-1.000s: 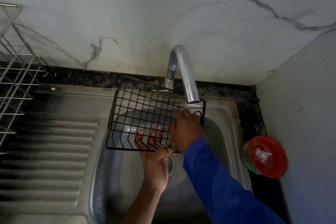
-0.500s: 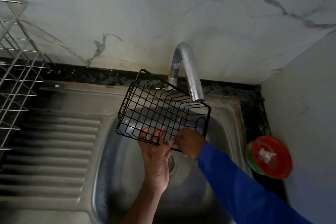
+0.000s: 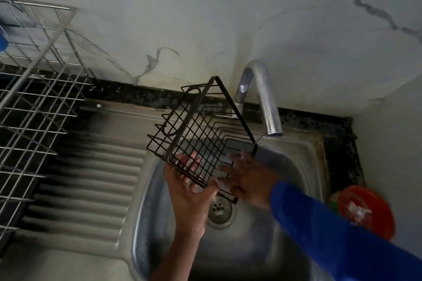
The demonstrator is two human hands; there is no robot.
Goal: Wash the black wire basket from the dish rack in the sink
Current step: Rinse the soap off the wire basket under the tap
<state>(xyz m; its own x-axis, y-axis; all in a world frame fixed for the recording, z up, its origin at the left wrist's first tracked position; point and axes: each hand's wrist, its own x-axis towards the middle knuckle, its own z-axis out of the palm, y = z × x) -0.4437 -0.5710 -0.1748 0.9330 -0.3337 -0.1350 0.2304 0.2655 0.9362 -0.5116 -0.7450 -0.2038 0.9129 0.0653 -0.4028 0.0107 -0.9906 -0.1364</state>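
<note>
The black wire basket (image 3: 201,134) hangs tilted on one corner over the steel sink (image 3: 299,166), just left of the tap spout (image 3: 266,100). My left hand (image 3: 189,196) grips its lower corner from below, fingers behind the mesh and thumb on the bottom edge. With straight, spread fingers, my right hand (image 3: 249,180), in a blue sleeve, presses flat against the basket's lower right side and looks blurred. No water stream is visible from the spout.
A silver wire dish rack (image 3: 34,102) stands at the left over the ribbed drainboard (image 3: 91,178). The drain (image 3: 220,210) lies below the hands. A red-lidded round container (image 3: 365,210) sits on the dark counter at the right, by the marble wall.
The basket has turned from lying nearly flat to standing up on a corner. My right hand has moved from its near edge to its lower right side with fingers spread.
</note>
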